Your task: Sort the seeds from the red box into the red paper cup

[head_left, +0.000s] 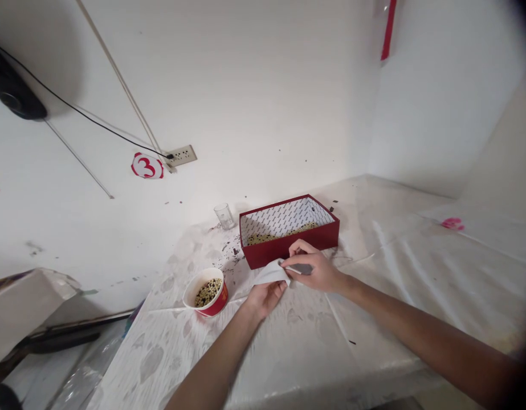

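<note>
My left hand (266, 299) holds a piece of thin white paper (270, 273) from below, its fingers curled under it. Pinching the paper's right edge is my right hand (312, 267). A small grey patch (303, 267) shows under the right fingers; I cannot tell what it is. Just behind both hands stands an open dark red box (288, 246) with a patterned white lining and mixed pale and dark grains (263, 238) on its bottom. To the left of my left hand, a red and white paper tub (215, 307) contains similar grains (208, 291).
A clear glass (224, 216) stands behind the tub, near the wall. Dark scraps (235, 251) lie scattered between tub and box. A plastic-covered table (395, 296) reaches right. On the wall are a socket (183, 155) and a cable (104, 126); a white carton (27, 307) is at lower left.
</note>
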Demonstrator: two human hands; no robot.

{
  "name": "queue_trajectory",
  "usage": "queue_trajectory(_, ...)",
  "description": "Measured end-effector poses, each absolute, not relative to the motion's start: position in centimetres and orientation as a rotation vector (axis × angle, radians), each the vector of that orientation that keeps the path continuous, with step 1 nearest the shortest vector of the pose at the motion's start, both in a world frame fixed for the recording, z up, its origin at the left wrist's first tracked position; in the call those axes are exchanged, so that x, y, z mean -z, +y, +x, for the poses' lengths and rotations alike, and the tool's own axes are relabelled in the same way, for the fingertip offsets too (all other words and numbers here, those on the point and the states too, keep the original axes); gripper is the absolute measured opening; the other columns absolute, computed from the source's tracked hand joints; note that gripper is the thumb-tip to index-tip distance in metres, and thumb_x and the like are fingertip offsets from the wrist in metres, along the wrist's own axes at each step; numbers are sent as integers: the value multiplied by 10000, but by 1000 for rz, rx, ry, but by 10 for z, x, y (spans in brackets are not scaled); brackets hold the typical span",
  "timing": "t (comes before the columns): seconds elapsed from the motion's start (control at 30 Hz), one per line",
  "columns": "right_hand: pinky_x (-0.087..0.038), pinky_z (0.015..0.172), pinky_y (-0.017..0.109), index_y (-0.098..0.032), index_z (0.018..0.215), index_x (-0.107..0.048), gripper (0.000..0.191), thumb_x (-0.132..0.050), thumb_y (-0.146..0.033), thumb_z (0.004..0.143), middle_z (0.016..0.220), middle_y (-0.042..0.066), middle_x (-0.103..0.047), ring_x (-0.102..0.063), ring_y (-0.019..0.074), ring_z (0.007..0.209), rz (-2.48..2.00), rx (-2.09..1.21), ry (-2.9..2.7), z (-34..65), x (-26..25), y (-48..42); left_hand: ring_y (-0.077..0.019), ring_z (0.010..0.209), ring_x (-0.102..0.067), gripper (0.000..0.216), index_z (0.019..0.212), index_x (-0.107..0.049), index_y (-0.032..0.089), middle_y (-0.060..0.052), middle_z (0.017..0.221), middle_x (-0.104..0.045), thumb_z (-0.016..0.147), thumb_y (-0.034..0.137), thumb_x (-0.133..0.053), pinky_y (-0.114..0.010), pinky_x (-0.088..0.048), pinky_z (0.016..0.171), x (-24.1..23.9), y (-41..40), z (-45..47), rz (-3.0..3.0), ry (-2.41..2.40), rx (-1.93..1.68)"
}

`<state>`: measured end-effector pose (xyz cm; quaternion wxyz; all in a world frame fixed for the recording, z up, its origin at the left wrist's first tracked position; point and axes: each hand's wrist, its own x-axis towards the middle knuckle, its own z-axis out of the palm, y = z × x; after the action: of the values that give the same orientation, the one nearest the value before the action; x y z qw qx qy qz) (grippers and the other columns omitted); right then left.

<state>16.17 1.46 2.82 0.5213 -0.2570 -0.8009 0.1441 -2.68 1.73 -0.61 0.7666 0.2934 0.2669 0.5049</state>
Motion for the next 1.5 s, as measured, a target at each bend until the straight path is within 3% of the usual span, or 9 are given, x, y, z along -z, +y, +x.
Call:
queue_trajectory(0.47, -481, 758, 367, -251, 928, -739, 114, -671, -189, 859, 913, 48, -566, -550, 182, 831, -697, -44, -2001, 165, -25, 22, -192, 952, -667, 486, 1103, -711, 216, -52, 1055, -746, 644, 191, -870, -320, -530, 852, 5, 13, -22, 824, 690, -1203)
queue_trajectory(0.7, -521, 739, 326, -252, 964, -739, 123, -695, -219, 854, 948, 51, -570, -578, 178, 870, -637, -275, -1906, 161, -22, 17, -257, 1053, -671, 467, 1069, -711, 225, -65, 1097, -743, 629, 160, -854, -391, -529, 926, 4, 14, -25, 734, 636, -1210)
queue_trajectory(0.9, -477, 720, 344, -255, 906, -754, 102, -662, -216, 885, 906, 49, -589, -559, 177, 823, -673, -67, -2015, 173, -24, 26, -265, 1041, -660, 575, 1088, -716, 226, -64, 1076, -749, 549, 122, -886, -407, -505, 950, 8, 10, -23, 915, 727, -1255)
queue_trajectory(1.23, -505, 759, 329, -251, 928, -749, 127, -737, -194, 815, 950, 46, -585, -590, 178, 865, -633, -279, -1962, 167, -22, 21, -250, 1000, -681, 567, 1113, -707, 212, -71, 1055, -751, 578, 211, -895, -363, -524, 898, 6, 16, -31, 800, 733, -1143)
queue_trajectory(1.5, -450, 771, 350, -246, 873, -742, 108, -705, -158, 822, 916, 33, -599, -571, 175, 835, -729, -126, -2005, 169, -18, 26, -269, 1098, -639, 523, 1155, -698, 229, -89, 1114, -736, 657, 219, -856, -402, -505, 952, 2, 13, -27, 966, 697, -1156)
